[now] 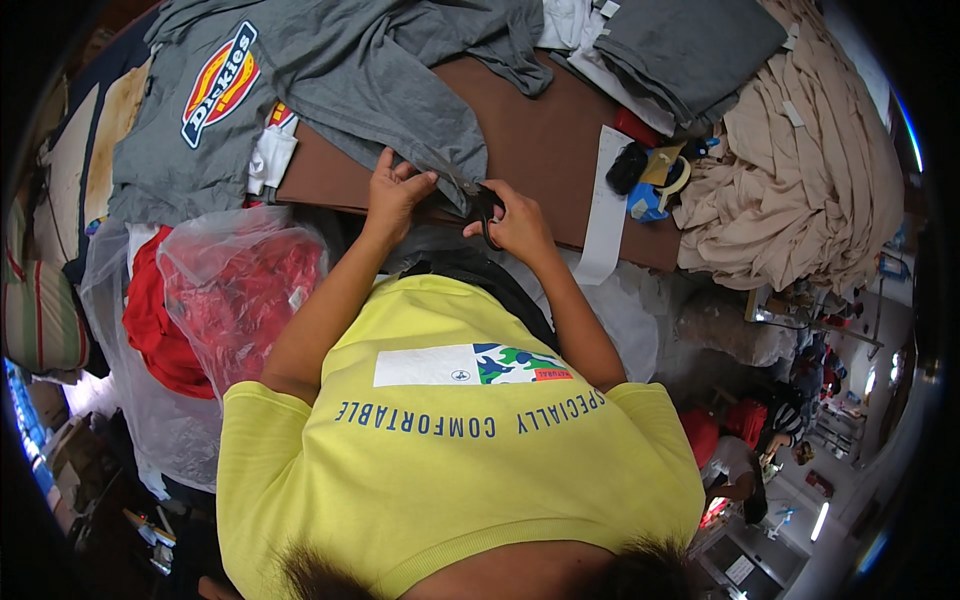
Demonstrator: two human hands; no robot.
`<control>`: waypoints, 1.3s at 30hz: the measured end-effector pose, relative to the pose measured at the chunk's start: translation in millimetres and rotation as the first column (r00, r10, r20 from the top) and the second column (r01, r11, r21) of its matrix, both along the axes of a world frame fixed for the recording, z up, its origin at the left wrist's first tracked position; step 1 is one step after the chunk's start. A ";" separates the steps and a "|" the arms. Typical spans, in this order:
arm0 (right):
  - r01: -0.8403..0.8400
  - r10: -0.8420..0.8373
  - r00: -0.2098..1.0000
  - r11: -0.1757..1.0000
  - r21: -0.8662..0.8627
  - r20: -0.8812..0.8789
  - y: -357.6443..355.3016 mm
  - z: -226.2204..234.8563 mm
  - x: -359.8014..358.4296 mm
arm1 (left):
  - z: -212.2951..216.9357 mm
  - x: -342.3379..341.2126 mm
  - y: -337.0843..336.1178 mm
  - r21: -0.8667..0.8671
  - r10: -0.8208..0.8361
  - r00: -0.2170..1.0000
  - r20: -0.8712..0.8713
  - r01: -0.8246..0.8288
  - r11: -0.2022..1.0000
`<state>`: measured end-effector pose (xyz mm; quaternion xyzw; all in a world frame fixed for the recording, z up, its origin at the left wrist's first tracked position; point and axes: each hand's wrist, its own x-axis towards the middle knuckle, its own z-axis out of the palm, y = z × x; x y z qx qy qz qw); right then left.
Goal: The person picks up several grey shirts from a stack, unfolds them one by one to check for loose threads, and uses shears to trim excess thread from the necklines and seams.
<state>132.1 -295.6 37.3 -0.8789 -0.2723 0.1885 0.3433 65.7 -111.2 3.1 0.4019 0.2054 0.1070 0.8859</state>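
A grey T-shirt (330, 70) with a coloured chest patch lies spread over the brown table (540, 140). My left hand (395, 195) pinches the shirt's near edge at the table's front. My right hand (520, 228) is closed around black scissors (487, 208), whose blades sit against the same grey edge, just right of my left fingers. The two hands are close together above the table's front rim. My yellow shirt (450, 460) fills the lower part of the view.
A heap of beige cloth (810, 170) covers the table's right end, with a folded grey stack (690, 45) behind it. A white paper strip (606, 205), a blue tape dispenser (655, 195) and a black object lie between. Plastic bags of red garments (240, 290) stand at left.
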 end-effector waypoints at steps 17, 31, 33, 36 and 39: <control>0.015 -0.017 1.000 0.997 -0.081 -0.022 18.6 14.2 -2.3 | -5.9 -1.3 8.6 -0.009 0.084 0.995 -0.048 -0.084 0.996; 0.001 0.003 0.999 0.997 -0.077 0.048 18.0 -6.1 -1.1 | -14.6 1.5 26.4 -0.049 0.077 0.996 -0.034 -0.079 0.996; -0.012 0.015 0.999 0.998 -0.063 0.046 25.9 3.8 -0.2 | -7.7 1.1 21.7 -0.031 0.116 0.991 -0.071 -0.118 0.993; -0.034 0.038 0.997 0.998 -0.051 0.071 34.2 10.2 2.1 | -4.1 0.6 23.0 -0.029 0.082 0.996 -0.041 -0.083 0.996; -0.054 0.058 0.990 0.998 -0.032 0.126 34.2 1.8 5.0 | -4.6 1.0 21.2 -0.029 0.139 0.988 -0.073 -0.141 0.990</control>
